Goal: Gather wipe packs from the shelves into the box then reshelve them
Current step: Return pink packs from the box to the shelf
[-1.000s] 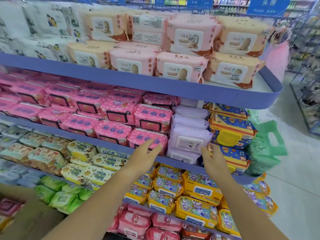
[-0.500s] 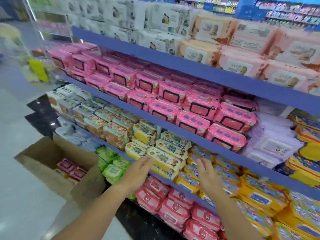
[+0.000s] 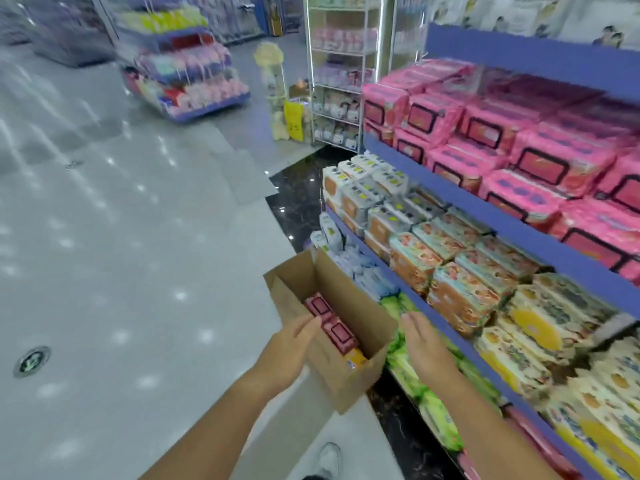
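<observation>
An open cardboard box stands on the floor beside the blue shelving. Inside it lie pink wipe packs and a yellow-orange pack. My left hand reaches over the box's near left wall, fingers straight, tips at the pink packs. My right hand hovers open just right of the box's right wall, holding nothing. Pink wipe packs fill the upper shelf. Orange-and-teal packs and yellow packs fill the shelf below. Green packs sit lowest.
Grey tiled floor spreads to the left, with a round floor drain. A wire display rack stands at the shelf's far end. Another blue stand of goods is across the aisle. My shoe shows at the bottom.
My view has swung left and down from the shelves to the box on the floor. Both empty hands have dropped from the shelf fronts to the box.
</observation>
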The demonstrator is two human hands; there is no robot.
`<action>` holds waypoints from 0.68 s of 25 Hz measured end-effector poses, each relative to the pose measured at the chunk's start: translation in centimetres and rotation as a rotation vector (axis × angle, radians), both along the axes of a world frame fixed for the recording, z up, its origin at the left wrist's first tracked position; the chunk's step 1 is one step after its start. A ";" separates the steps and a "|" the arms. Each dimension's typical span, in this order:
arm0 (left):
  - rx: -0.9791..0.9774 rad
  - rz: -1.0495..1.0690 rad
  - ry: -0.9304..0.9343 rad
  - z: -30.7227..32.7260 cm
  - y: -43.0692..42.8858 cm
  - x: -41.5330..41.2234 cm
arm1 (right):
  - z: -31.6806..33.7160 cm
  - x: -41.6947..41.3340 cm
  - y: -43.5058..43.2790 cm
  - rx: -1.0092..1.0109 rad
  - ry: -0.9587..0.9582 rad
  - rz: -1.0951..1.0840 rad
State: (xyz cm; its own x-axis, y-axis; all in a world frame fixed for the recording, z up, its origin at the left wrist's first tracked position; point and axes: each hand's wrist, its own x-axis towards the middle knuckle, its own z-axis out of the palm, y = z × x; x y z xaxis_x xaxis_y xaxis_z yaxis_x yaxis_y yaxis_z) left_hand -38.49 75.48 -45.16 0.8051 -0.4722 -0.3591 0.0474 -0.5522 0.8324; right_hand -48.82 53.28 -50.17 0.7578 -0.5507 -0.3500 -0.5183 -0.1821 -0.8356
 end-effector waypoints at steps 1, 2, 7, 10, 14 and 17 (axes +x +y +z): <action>0.032 -0.003 0.006 -0.3 0.6 2.6 | -1.0 2.9 0.3 0.011 0.004 0.004; 0.064 -0.021 0.007 -0.2 1.2 5.0 | -1.9 5.8 0.5 0.037 0.009 0.004; 0.299 -0.147 -0.041 3.0 3.8 16.2 | -4.3 16.8 1.1 0.172 0.107 -0.063; 0.421 -0.232 -0.070 4.3 4.7 23.0 | -4.9 22.5 0.7 0.208 0.191 -0.047; 0.514 -0.326 0.014 0.5 2.0 31.9 | -8.7 29.4 -1.1 0.210 0.174 -0.082; 0.550 -0.462 0.093 -6.4 -3.9 39.0 | -14.8 34.0 -3.5 0.266 0.152 -0.230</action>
